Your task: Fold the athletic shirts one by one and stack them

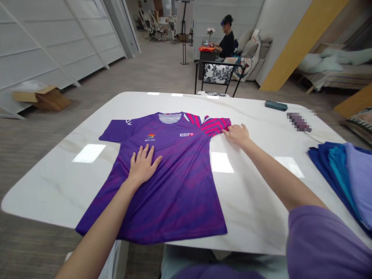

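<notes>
A purple sports jersey (180,182) with pink-striped right sleeve lies spread face up on the white table (250,201). My left hand (143,164) rests flat on the jersey's chest, fingers stretched out and apart. At the edge of the pink-striped sleeve (216,126), my right hand (236,134) has its fingers curled onto the fabric's hem. The jersey's lower hem reaches the table's near edge.
A pile of blue and purple garments (345,174) lies at the table's right. A dark case (276,105) and a blurred object (299,121) sit at the far right. A chair (216,75) stands behind the table. A person sits far back. A cardboard box (43,97) lies on the floor at left.
</notes>
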`<state>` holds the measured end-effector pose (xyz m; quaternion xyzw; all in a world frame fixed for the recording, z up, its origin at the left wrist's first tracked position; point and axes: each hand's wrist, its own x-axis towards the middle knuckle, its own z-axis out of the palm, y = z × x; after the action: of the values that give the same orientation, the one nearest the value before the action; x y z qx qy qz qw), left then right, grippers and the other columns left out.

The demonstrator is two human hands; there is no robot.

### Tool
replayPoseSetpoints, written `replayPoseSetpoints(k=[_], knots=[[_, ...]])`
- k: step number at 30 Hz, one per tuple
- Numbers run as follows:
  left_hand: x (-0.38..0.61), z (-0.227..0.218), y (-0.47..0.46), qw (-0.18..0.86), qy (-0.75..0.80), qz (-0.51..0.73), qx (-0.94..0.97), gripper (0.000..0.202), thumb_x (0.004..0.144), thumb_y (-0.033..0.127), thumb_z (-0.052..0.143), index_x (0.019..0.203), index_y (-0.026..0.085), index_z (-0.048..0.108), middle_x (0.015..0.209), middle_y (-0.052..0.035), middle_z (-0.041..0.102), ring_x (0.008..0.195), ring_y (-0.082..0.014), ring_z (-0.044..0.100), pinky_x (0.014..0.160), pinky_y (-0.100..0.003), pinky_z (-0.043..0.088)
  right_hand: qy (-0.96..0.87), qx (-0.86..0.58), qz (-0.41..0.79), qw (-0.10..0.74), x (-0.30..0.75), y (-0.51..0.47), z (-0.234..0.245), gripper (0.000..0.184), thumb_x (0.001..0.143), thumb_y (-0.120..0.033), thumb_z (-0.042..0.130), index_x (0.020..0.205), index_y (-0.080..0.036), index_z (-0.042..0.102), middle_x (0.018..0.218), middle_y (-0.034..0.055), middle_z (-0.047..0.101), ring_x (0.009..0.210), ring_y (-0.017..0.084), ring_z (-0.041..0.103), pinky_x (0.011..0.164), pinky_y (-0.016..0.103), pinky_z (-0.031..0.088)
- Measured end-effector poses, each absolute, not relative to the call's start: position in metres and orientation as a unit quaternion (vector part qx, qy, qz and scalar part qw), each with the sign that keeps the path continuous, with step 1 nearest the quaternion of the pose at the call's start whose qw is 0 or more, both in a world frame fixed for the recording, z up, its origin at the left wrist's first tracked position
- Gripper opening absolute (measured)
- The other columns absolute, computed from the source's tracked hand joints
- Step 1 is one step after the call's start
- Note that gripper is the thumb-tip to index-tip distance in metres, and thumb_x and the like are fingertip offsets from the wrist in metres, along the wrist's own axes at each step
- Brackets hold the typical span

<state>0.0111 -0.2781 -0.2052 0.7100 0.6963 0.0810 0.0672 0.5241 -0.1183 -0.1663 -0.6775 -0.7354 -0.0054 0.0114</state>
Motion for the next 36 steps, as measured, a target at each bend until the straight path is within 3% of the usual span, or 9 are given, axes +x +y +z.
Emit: replayPoseSetpoints(k=[4, 10, 12, 17, 22, 25, 28, 32, 36], knots=[[0.053, -0.194, -0.289, 0.065, 0.675, 0.075, 0.731, 0.089, 0.114, 0.076, 0.030, 0.184, 0.022, 0.039, 0.192, -0.0156, 0.029, 0.182, -0.0396, 0.018, 0.145, -0.071, 0.017, -0.709, -0.705, -0.024, -0.001, 0.581, -0.173, -0.154, 0.069, 0.118, -0.066, 0.034, 0.134, -0.016, 0.078, 0.149, 0.0256, 0.076, 0.147, 0.043, 0.066, 0.134, 0.068, 0.033], [0.101, -0.166, -0.177, 0.085, 0.616, 0.117, 0.775, 0.081, 0.117, 0.068, 0.030, 0.181, 0.020, 0.044, 0.191, -0.0134, 0.035, 0.181, -0.0359, 0.022, 0.145, -0.065, 0.019, -0.720, -0.679, 0.064, 0.126, 0.543, -0.149, -0.140, 0.067, 0.119, -0.061, 0.028, 0.156, -0.022, 0.068, 0.161, 0.0180, 0.071, 0.145, 0.038, 0.069, 0.127, 0.054, 0.051], [0.113, -0.165, -0.131, 0.114, 0.619, 0.095, 0.771, 0.082, 0.117, 0.068, 0.032, 0.181, 0.019, 0.044, 0.191, -0.0143, 0.033, 0.180, -0.0381, 0.022, 0.144, -0.067, 0.019, -0.734, -0.659, 0.116, 0.116, 0.523, -0.127, -0.151, 0.070, 0.119, -0.064, 0.029, 0.167, -0.023, 0.060, 0.173, 0.0143, 0.062, 0.158, 0.036, 0.060, 0.135, 0.055, 0.045], [0.141, -0.189, -0.048, 0.120, 0.619, 0.074, 0.772, 0.090, 0.114, 0.076, 0.036, 0.184, 0.019, 0.040, 0.193, -0.0155, 0.027, 0.180, -0.0438, 0.019, 0.142, -0.075, 0.015, -0.740, -0.660, 0.118, 0.055, 0.536, -0.078, -0.188, 0.089, 0.115, -0.077, 0.032, 0.186, -0.025, 0.032, 0.196, 0.0075, 0.020, 0.183, 0.037, 0.015, 0.149, 0.066, 0.007], [0.184, -0.194, -0.007, 0.075, 0.613, 0.124, 0.777, 0.082, 0.118, 0.069, 0.026, 0.181, 0.021, 0.046, 0.191, -0.0127, 0.034, 0.181, -0.0368, 0.022, 0.146, -0.066, 0.014, -0.759, -0.644, 0.090, 0.043, 0.596, -0.015, -0.194, 0.091, 0.114, -0.078, 0.027, 0.188, -0.024, 0.029, 0.195, 0.0063, 0.021, 0.183, 0.036, 0.018, 0.150, 0.066, 0.009], [0.198, -0.176, -0.039, 0.024, 0.550, 0.159, 0.819, 0.077, 0.119, 0.064, 0.031, 0.180, 0.021, 0.048, 0.190, -0.0119, 0.037, 0.181, -0.0329, 0.023, 0.149, -0.059, 0.014, -0.752, -0.652, 0.090, 0.042, 0.609, 0.000, -0.184, 0.091, 0.116, -0.074, 0.025, 0.188, -0.018, 0.027, 0.195, 0.0094, 0.021, 0.183, 0.037, 0.017, 0.149, 0.067, 0.009], [0.177, -0.159, -0.129, 0.018, 0.474, 0.155, 0.866, 0.074, 0.119, 0.063, 0.039, 0.183, 0.026, 0.044, 0.190, -0.0082, 0.038, 0.181, -0.0313, 0.024, 0.150, -0.056, 0.018, -0.749, -0.650, 0.048, 0.115, 0.596, -0.047, -0.175, 0.091, 0.118, -0.069, 0.024, 0.188, -0.010, 0.022, 0.193, 0.0163, 0.025, 0.182, 0.038, 0.018, 0.150, 0.067, 0.008], [0.103, -0.171, -0.282, 0.060, 0.477, 0.136, 0.866, 0.071, 0.120, 0.057, 0.043, 0.187, 0.037, 0.033, 0.190, -0.0017, 0.039, 0.179, -0.0309, 0.031, 0.147, -0.057, 0.032, -0.799, -0.575, 0.070, 0.163, 0.544, -0.208, -0.181, 0.103, 0.115, -0.079, 0.034, 0.189, -0.009, 0.014, 0.190, 0.0237, 0.031, 0.179, 0.041, 0.030, 0.150, 0.067, 0.018], [0.046, -0.202, -0.380, 0.062, 0.526, 0.127, 0.838, 0.078, 0.119, 0.059, 0.048, 0.190, 0.038, 0.023, 0.190, -0.0044, 0.036, 0.178, -0.0342, 0.032, 0.145, -0.060, 0.035, -0.864, -0.461, 0.137, 0.152, 0.495, -0.357, -0.196, 0.113, 0.112, -0.081, 0.049, 0.190, -0.016, -0.001, 0.193, 0.0222, 0.020, 0.180, 0.040, 0.026, 0.146, 0.066, 0.033]])
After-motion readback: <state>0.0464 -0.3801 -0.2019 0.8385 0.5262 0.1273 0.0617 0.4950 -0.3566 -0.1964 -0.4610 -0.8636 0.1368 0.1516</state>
